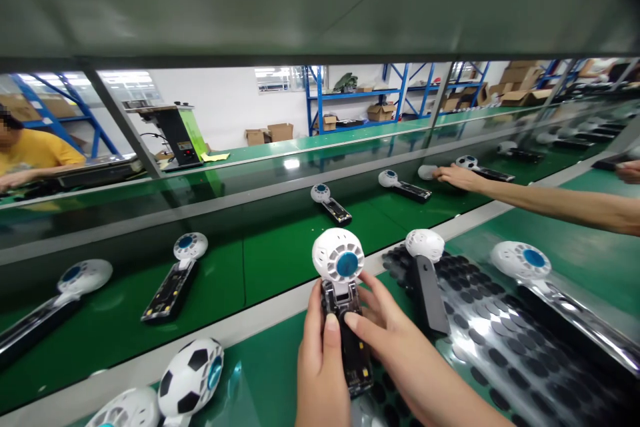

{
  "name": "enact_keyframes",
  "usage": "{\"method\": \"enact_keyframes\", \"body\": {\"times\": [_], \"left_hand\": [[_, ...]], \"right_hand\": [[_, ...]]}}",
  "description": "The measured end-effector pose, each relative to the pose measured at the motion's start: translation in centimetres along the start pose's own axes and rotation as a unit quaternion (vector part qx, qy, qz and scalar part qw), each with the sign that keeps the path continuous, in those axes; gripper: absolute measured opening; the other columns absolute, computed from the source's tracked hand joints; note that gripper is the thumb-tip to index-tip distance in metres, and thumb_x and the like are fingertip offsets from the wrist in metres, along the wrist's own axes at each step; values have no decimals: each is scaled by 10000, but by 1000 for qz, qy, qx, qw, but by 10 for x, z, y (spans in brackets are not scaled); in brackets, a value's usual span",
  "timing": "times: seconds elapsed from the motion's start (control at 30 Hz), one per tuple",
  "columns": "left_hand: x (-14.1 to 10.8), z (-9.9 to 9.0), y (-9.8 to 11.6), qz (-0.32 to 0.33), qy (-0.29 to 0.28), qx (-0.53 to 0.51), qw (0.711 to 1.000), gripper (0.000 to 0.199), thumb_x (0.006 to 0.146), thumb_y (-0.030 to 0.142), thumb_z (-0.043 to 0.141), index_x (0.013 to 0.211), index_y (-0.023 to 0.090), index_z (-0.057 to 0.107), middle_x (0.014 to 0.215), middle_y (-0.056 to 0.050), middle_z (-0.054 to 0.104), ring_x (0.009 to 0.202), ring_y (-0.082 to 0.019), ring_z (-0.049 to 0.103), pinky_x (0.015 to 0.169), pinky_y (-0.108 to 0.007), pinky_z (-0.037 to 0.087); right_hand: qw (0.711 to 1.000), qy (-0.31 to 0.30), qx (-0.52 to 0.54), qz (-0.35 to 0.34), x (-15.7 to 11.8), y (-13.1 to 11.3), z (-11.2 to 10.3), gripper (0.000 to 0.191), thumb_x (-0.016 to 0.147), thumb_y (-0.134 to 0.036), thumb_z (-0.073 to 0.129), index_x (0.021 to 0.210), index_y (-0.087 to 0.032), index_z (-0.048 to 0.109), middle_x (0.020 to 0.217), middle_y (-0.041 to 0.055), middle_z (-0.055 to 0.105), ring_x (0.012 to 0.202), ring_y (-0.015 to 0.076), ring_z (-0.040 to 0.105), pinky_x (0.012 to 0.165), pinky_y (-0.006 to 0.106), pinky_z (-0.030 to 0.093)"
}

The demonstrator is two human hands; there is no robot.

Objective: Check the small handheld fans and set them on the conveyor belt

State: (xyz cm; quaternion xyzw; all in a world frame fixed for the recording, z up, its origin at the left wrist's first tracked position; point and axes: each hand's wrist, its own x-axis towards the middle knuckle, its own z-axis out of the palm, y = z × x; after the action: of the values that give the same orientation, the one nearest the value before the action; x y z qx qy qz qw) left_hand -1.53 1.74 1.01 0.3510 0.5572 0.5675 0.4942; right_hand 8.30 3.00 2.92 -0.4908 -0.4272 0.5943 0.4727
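Note:
My left hand (pixel 323 367) and my right hand (pixel 387 330) both grip a small handheld fan (pixel 339 255) upright in front of me. Its head is white and round with a blue centre, and its dark handle shows bare circuit parts. Both thumbs press on the upper handle near the hinge; my right fingers are partly hidden behind it. Just right lies a white-headed fan with a grey handle (pixel 431 297), on a sheet of black round pads (pixel 477 323). Farther right rests another fan (pixel 523 260). At lower left are a football-patterned fan (pixel 191 377) and a white fan head (pixel 127 408).
A green conveyor belt (pixel 270 260) crosses ahead, carrying several fans, including one nearby (pixel 321 193). A co-worker's hand (pixel 457 178) reaches over it from the right. A person in a yellow top (pixel 40 150) sits at far left. A grey panel (pixel 300 7) hangs overhead.

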Motion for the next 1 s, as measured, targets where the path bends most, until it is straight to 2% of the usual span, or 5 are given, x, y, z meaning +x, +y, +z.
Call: {"method": "enact_keyframes", "body": {"times": [0.1,0.43,0.57,0.73,1.0], "left_hand": [[-1,0,-3,3,-9,-5,1000,388,829,305,450,1215,310,482,1289,36,501,1214,-200,402,1006,-309,319],[-2,-3,-3,6,-27,-3,1000,370,836,323,436,1199,309,507,1242,22,545,1177,-219,449,973,-334,370],[-2,-4,0,-9,-23,-35,999,443,796,376,500,1223,255,499,1288,-28,503,1232,-267,377,1032,-382,293],[1,-4,1,-11,-22,-50,998,482,784,389,521,1240,244,466,1312,-54,476,1243,-273,358,1041,-404,272],[7,-6,5,-14,-100,-74,992,467,761,390,563,1176,218,438,1252,-84,519,1167,-246,449,960,-343,360]], "right_hand": [[998,-30,47,-7,-6,-2,9,534,758,-335,532,1258,-264,360,1324,44,448,1214,187,409,986,334,366],[999,33,2,-26,-15,3,16,529,763,-359,520,1262,-269,369,1307,30,462,1215,207,399,1019,372,316],[996,-13,90,3,-14,0,12,464,802,-372,522,1250,-314,419,1333,-11,439,1247,195,355,1040,366,280],[955,-85,282,33,-10,-2,7,421,768,-371,594,1177,-297,529,1253,7,532,1238,225,368,1042,400,269],[964,-104,245,11,-7,1,5,406,799,-395,559,1195,-321,507,1293,-14,494,1252,211,340,1055,382,244]]}}
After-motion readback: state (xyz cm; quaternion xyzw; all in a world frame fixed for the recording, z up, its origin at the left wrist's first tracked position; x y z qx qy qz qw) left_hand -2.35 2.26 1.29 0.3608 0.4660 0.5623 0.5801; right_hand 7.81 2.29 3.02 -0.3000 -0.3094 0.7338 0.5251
